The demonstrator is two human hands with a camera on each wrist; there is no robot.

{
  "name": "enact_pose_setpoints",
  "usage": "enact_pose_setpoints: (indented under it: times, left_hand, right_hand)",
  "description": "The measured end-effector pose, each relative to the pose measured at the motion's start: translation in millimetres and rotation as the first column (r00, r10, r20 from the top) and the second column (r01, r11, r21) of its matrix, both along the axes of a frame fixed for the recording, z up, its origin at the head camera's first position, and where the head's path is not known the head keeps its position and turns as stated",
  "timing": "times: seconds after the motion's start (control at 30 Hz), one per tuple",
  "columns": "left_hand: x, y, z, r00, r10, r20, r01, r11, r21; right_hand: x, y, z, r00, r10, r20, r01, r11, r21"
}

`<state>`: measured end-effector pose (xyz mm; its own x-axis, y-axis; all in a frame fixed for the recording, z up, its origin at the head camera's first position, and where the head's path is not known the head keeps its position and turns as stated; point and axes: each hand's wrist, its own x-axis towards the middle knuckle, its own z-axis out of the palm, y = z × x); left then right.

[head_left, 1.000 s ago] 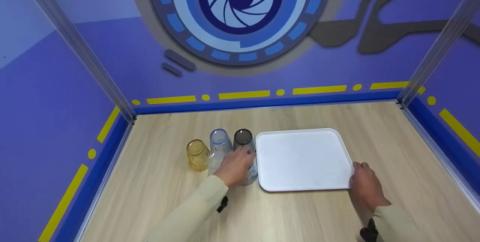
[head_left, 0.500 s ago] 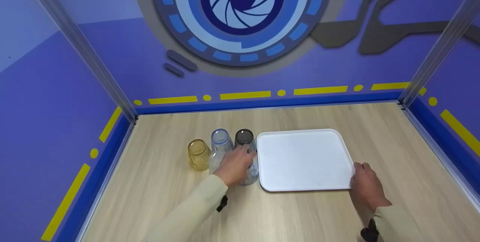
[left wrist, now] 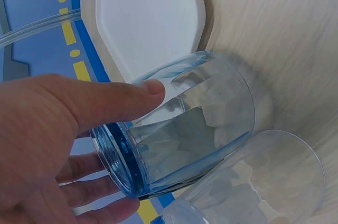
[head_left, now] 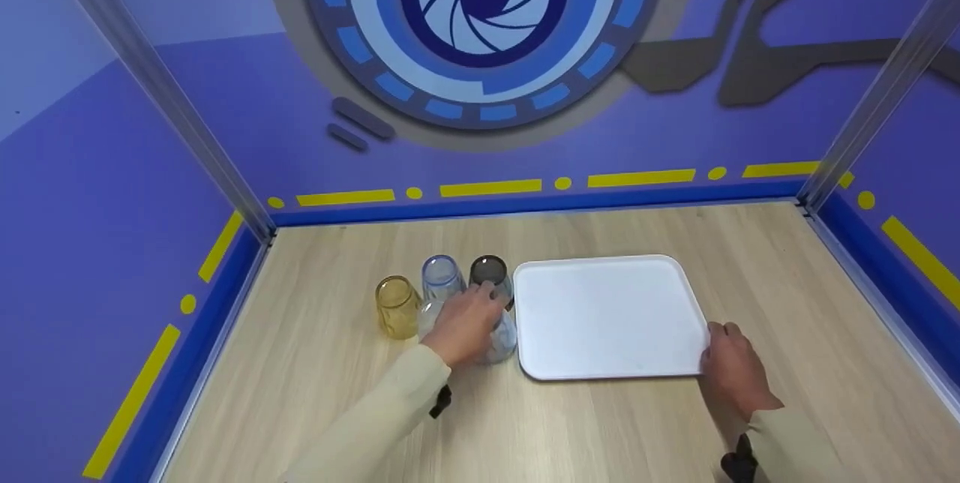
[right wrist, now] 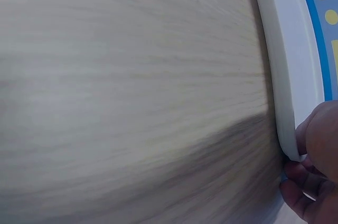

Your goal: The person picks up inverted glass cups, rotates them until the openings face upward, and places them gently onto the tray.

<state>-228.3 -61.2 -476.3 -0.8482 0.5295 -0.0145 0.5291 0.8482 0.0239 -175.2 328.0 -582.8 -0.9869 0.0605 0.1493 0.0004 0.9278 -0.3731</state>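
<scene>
My left hand [head_left: 463, 324] grips a light blue glass [left wrist: 190, 129] that is upside down, its thick base towards the palm. The thumb lies along one side, and the other fingers reach behind the base. In the head view this glass is partly hidden by the hand. Close against it is a clear glass [left wrist: 259, 182], also mouth down. On the right, my right hand [head_left: 736, 372] pinches the near right corner of a white tray [head_left: 611, 318], with thumb above and fingers below the rim [right wrist: 285, 102]. The tray lies flat beside the glasses.
Behind the left hand stand a blue-rimmed glass [head_left: 442, 277] and a dark grey glass [head_left: 490, 273], with an amber glass [head_left: 397, 309] further left. Purple-blue walls [head_left: 600, 145] enclose the wooden table [head_left: 585, 438] at the back and both sides.
The left hand has shifted very slightly away from me and left, and the light blue glass's near edge has moved a little away too. The right hand and tray stay put.
</scene>
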Motion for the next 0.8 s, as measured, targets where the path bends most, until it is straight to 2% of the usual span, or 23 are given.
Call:
enact_pose_setpoints:
  times: [0.3, 0.53, 0.67, 0.8]
  left_hand:
    - [1.4, -1.0, 3.7, 1.000, -0.004, -0.012, 0.004, 1.000, 0.001]
    - [0.4, -1.7, 5.3, 0.998, -0.033, -0.051, 0.031, 0.999, -0.039]
    - [0.5, -2.6, 7.0, 0.999, -0.022, -0.034, 0.021, 0.999, -0.025]
    - [0.8, -4.1, 8.2, 0.998, -0.028, -0.051, 0.027, 1.000, -0.016]
  right_hand:
    - [0.2, -0.8, 0.3, 0.999, -0.012, 0.048, 0.012, 1.000, 0.004]
    - [-1.7, 1.2, -2.0, 1.000, -0.006, 0.003, 0.006, 1.000, 0.013]
    - [-2.0, 1.1, -2.1, 1.000, -0.010, 0.011, 0.010, 1.000, 0.017]
    - [-2.6, 1.1, -2.0, 1.000, -0.014, 0.017, 0.014, 1.000, 0.017]
